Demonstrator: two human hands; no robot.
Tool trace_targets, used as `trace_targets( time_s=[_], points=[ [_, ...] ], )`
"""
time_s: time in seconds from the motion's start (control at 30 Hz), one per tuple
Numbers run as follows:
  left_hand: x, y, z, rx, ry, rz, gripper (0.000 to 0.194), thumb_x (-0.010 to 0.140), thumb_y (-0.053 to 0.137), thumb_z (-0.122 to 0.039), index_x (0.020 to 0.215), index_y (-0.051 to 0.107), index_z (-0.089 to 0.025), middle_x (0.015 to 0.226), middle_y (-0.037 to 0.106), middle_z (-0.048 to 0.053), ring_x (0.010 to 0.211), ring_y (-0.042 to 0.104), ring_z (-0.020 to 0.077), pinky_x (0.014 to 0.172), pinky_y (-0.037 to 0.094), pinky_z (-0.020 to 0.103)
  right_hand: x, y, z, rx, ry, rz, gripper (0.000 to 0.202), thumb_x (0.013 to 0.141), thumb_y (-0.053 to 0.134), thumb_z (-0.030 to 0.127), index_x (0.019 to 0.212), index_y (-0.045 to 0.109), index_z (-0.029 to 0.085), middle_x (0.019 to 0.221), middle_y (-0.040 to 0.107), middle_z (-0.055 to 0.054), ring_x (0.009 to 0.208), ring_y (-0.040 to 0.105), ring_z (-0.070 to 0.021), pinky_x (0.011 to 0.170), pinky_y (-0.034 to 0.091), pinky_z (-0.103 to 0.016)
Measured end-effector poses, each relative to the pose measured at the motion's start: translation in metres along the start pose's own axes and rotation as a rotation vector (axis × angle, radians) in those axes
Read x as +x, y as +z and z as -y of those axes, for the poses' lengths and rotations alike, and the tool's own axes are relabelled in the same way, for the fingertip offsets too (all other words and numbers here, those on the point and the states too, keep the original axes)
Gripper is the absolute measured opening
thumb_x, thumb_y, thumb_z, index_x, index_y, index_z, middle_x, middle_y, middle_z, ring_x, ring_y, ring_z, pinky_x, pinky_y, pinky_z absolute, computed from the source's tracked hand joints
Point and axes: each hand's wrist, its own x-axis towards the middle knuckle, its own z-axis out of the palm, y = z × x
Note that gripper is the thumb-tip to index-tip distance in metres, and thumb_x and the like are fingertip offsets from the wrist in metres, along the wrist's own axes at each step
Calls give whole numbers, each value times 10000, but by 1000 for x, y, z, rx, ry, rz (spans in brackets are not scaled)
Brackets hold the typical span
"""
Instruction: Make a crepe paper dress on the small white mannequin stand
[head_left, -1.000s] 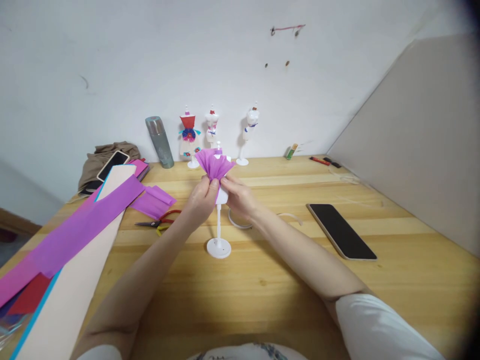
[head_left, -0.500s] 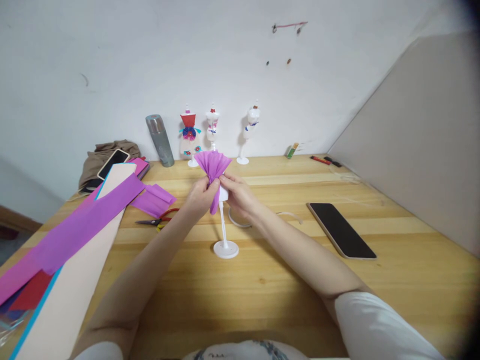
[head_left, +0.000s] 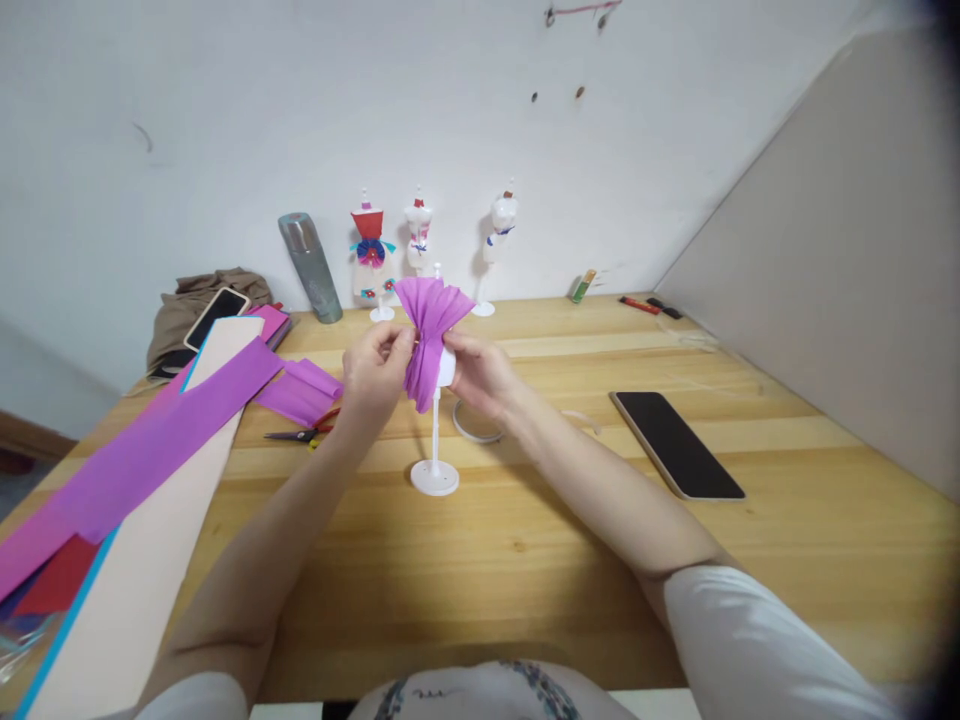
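A gathered piece of purple crepe paper (head_left: 429, 335) covers the front of a small white mannequin (head_left: 448, 368), fanning out above and below its pinched middle. The mannequin's round white base (head_left: 435, 479) rests on the table. At the paper's left side, my left hand (head_left: 381, 362) has thumb and fingertips pinched together; something tiny, too small to name, shows at the tips. My right hand (head_left: 480, 370) is on the right, its fingers curved round the mannequin's side and the paper's edge, fingertips partly hidden.
Three mannequins, one in a red top (head_left: 368, 224), stand by the wall with a flask (head_left: 311, 268). Scissors (head_left: 294, 436), purple strips (head_left: 150, 440) and a beige sheet (head_left: 176, 520) lie left. A ribbon ring (head_left: 475, 423) lies behind; a phone (head_left: 677, 444) is right.
My left hand has let go of the paper's gathered middle and moved left. The paper is more spread out below. The mannequin's base has shifted slightly left, and the view has tilted a little.
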Motion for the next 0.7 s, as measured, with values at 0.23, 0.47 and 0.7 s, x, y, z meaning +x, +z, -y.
trace_targets(
  time_s=[0.23,0.47,0.7],
  points=[
    [-6,6,-8,97,36,0,147,769,646,-276,654,591,-203,594,600,-23,530,543,116,531,426,242,-6,8,0,77,48,-74,111,698,667,209,790,606,215,664,646,-1,673,613,-195,682,554,-343],
    [-7,7,-7,163,70,-4,140,760,623,-273,651,570,-203,661,585,-21,575,535,109,579,440,242,-10,11,-5,24,1,-79,154,677,676,243,802,588,223,658,632,-3,688,618,-217,666,540,-361],
    [1,4,-1,42,-79,47,118,730,667,-231,649,586,-203,611,586,-29,561,527,114,562,441,243,-13,18,-6,7,-47,-92,156,664,685,237,806,627,210,685,632,19,633,543,-164,615,459,-301]
  ],
)
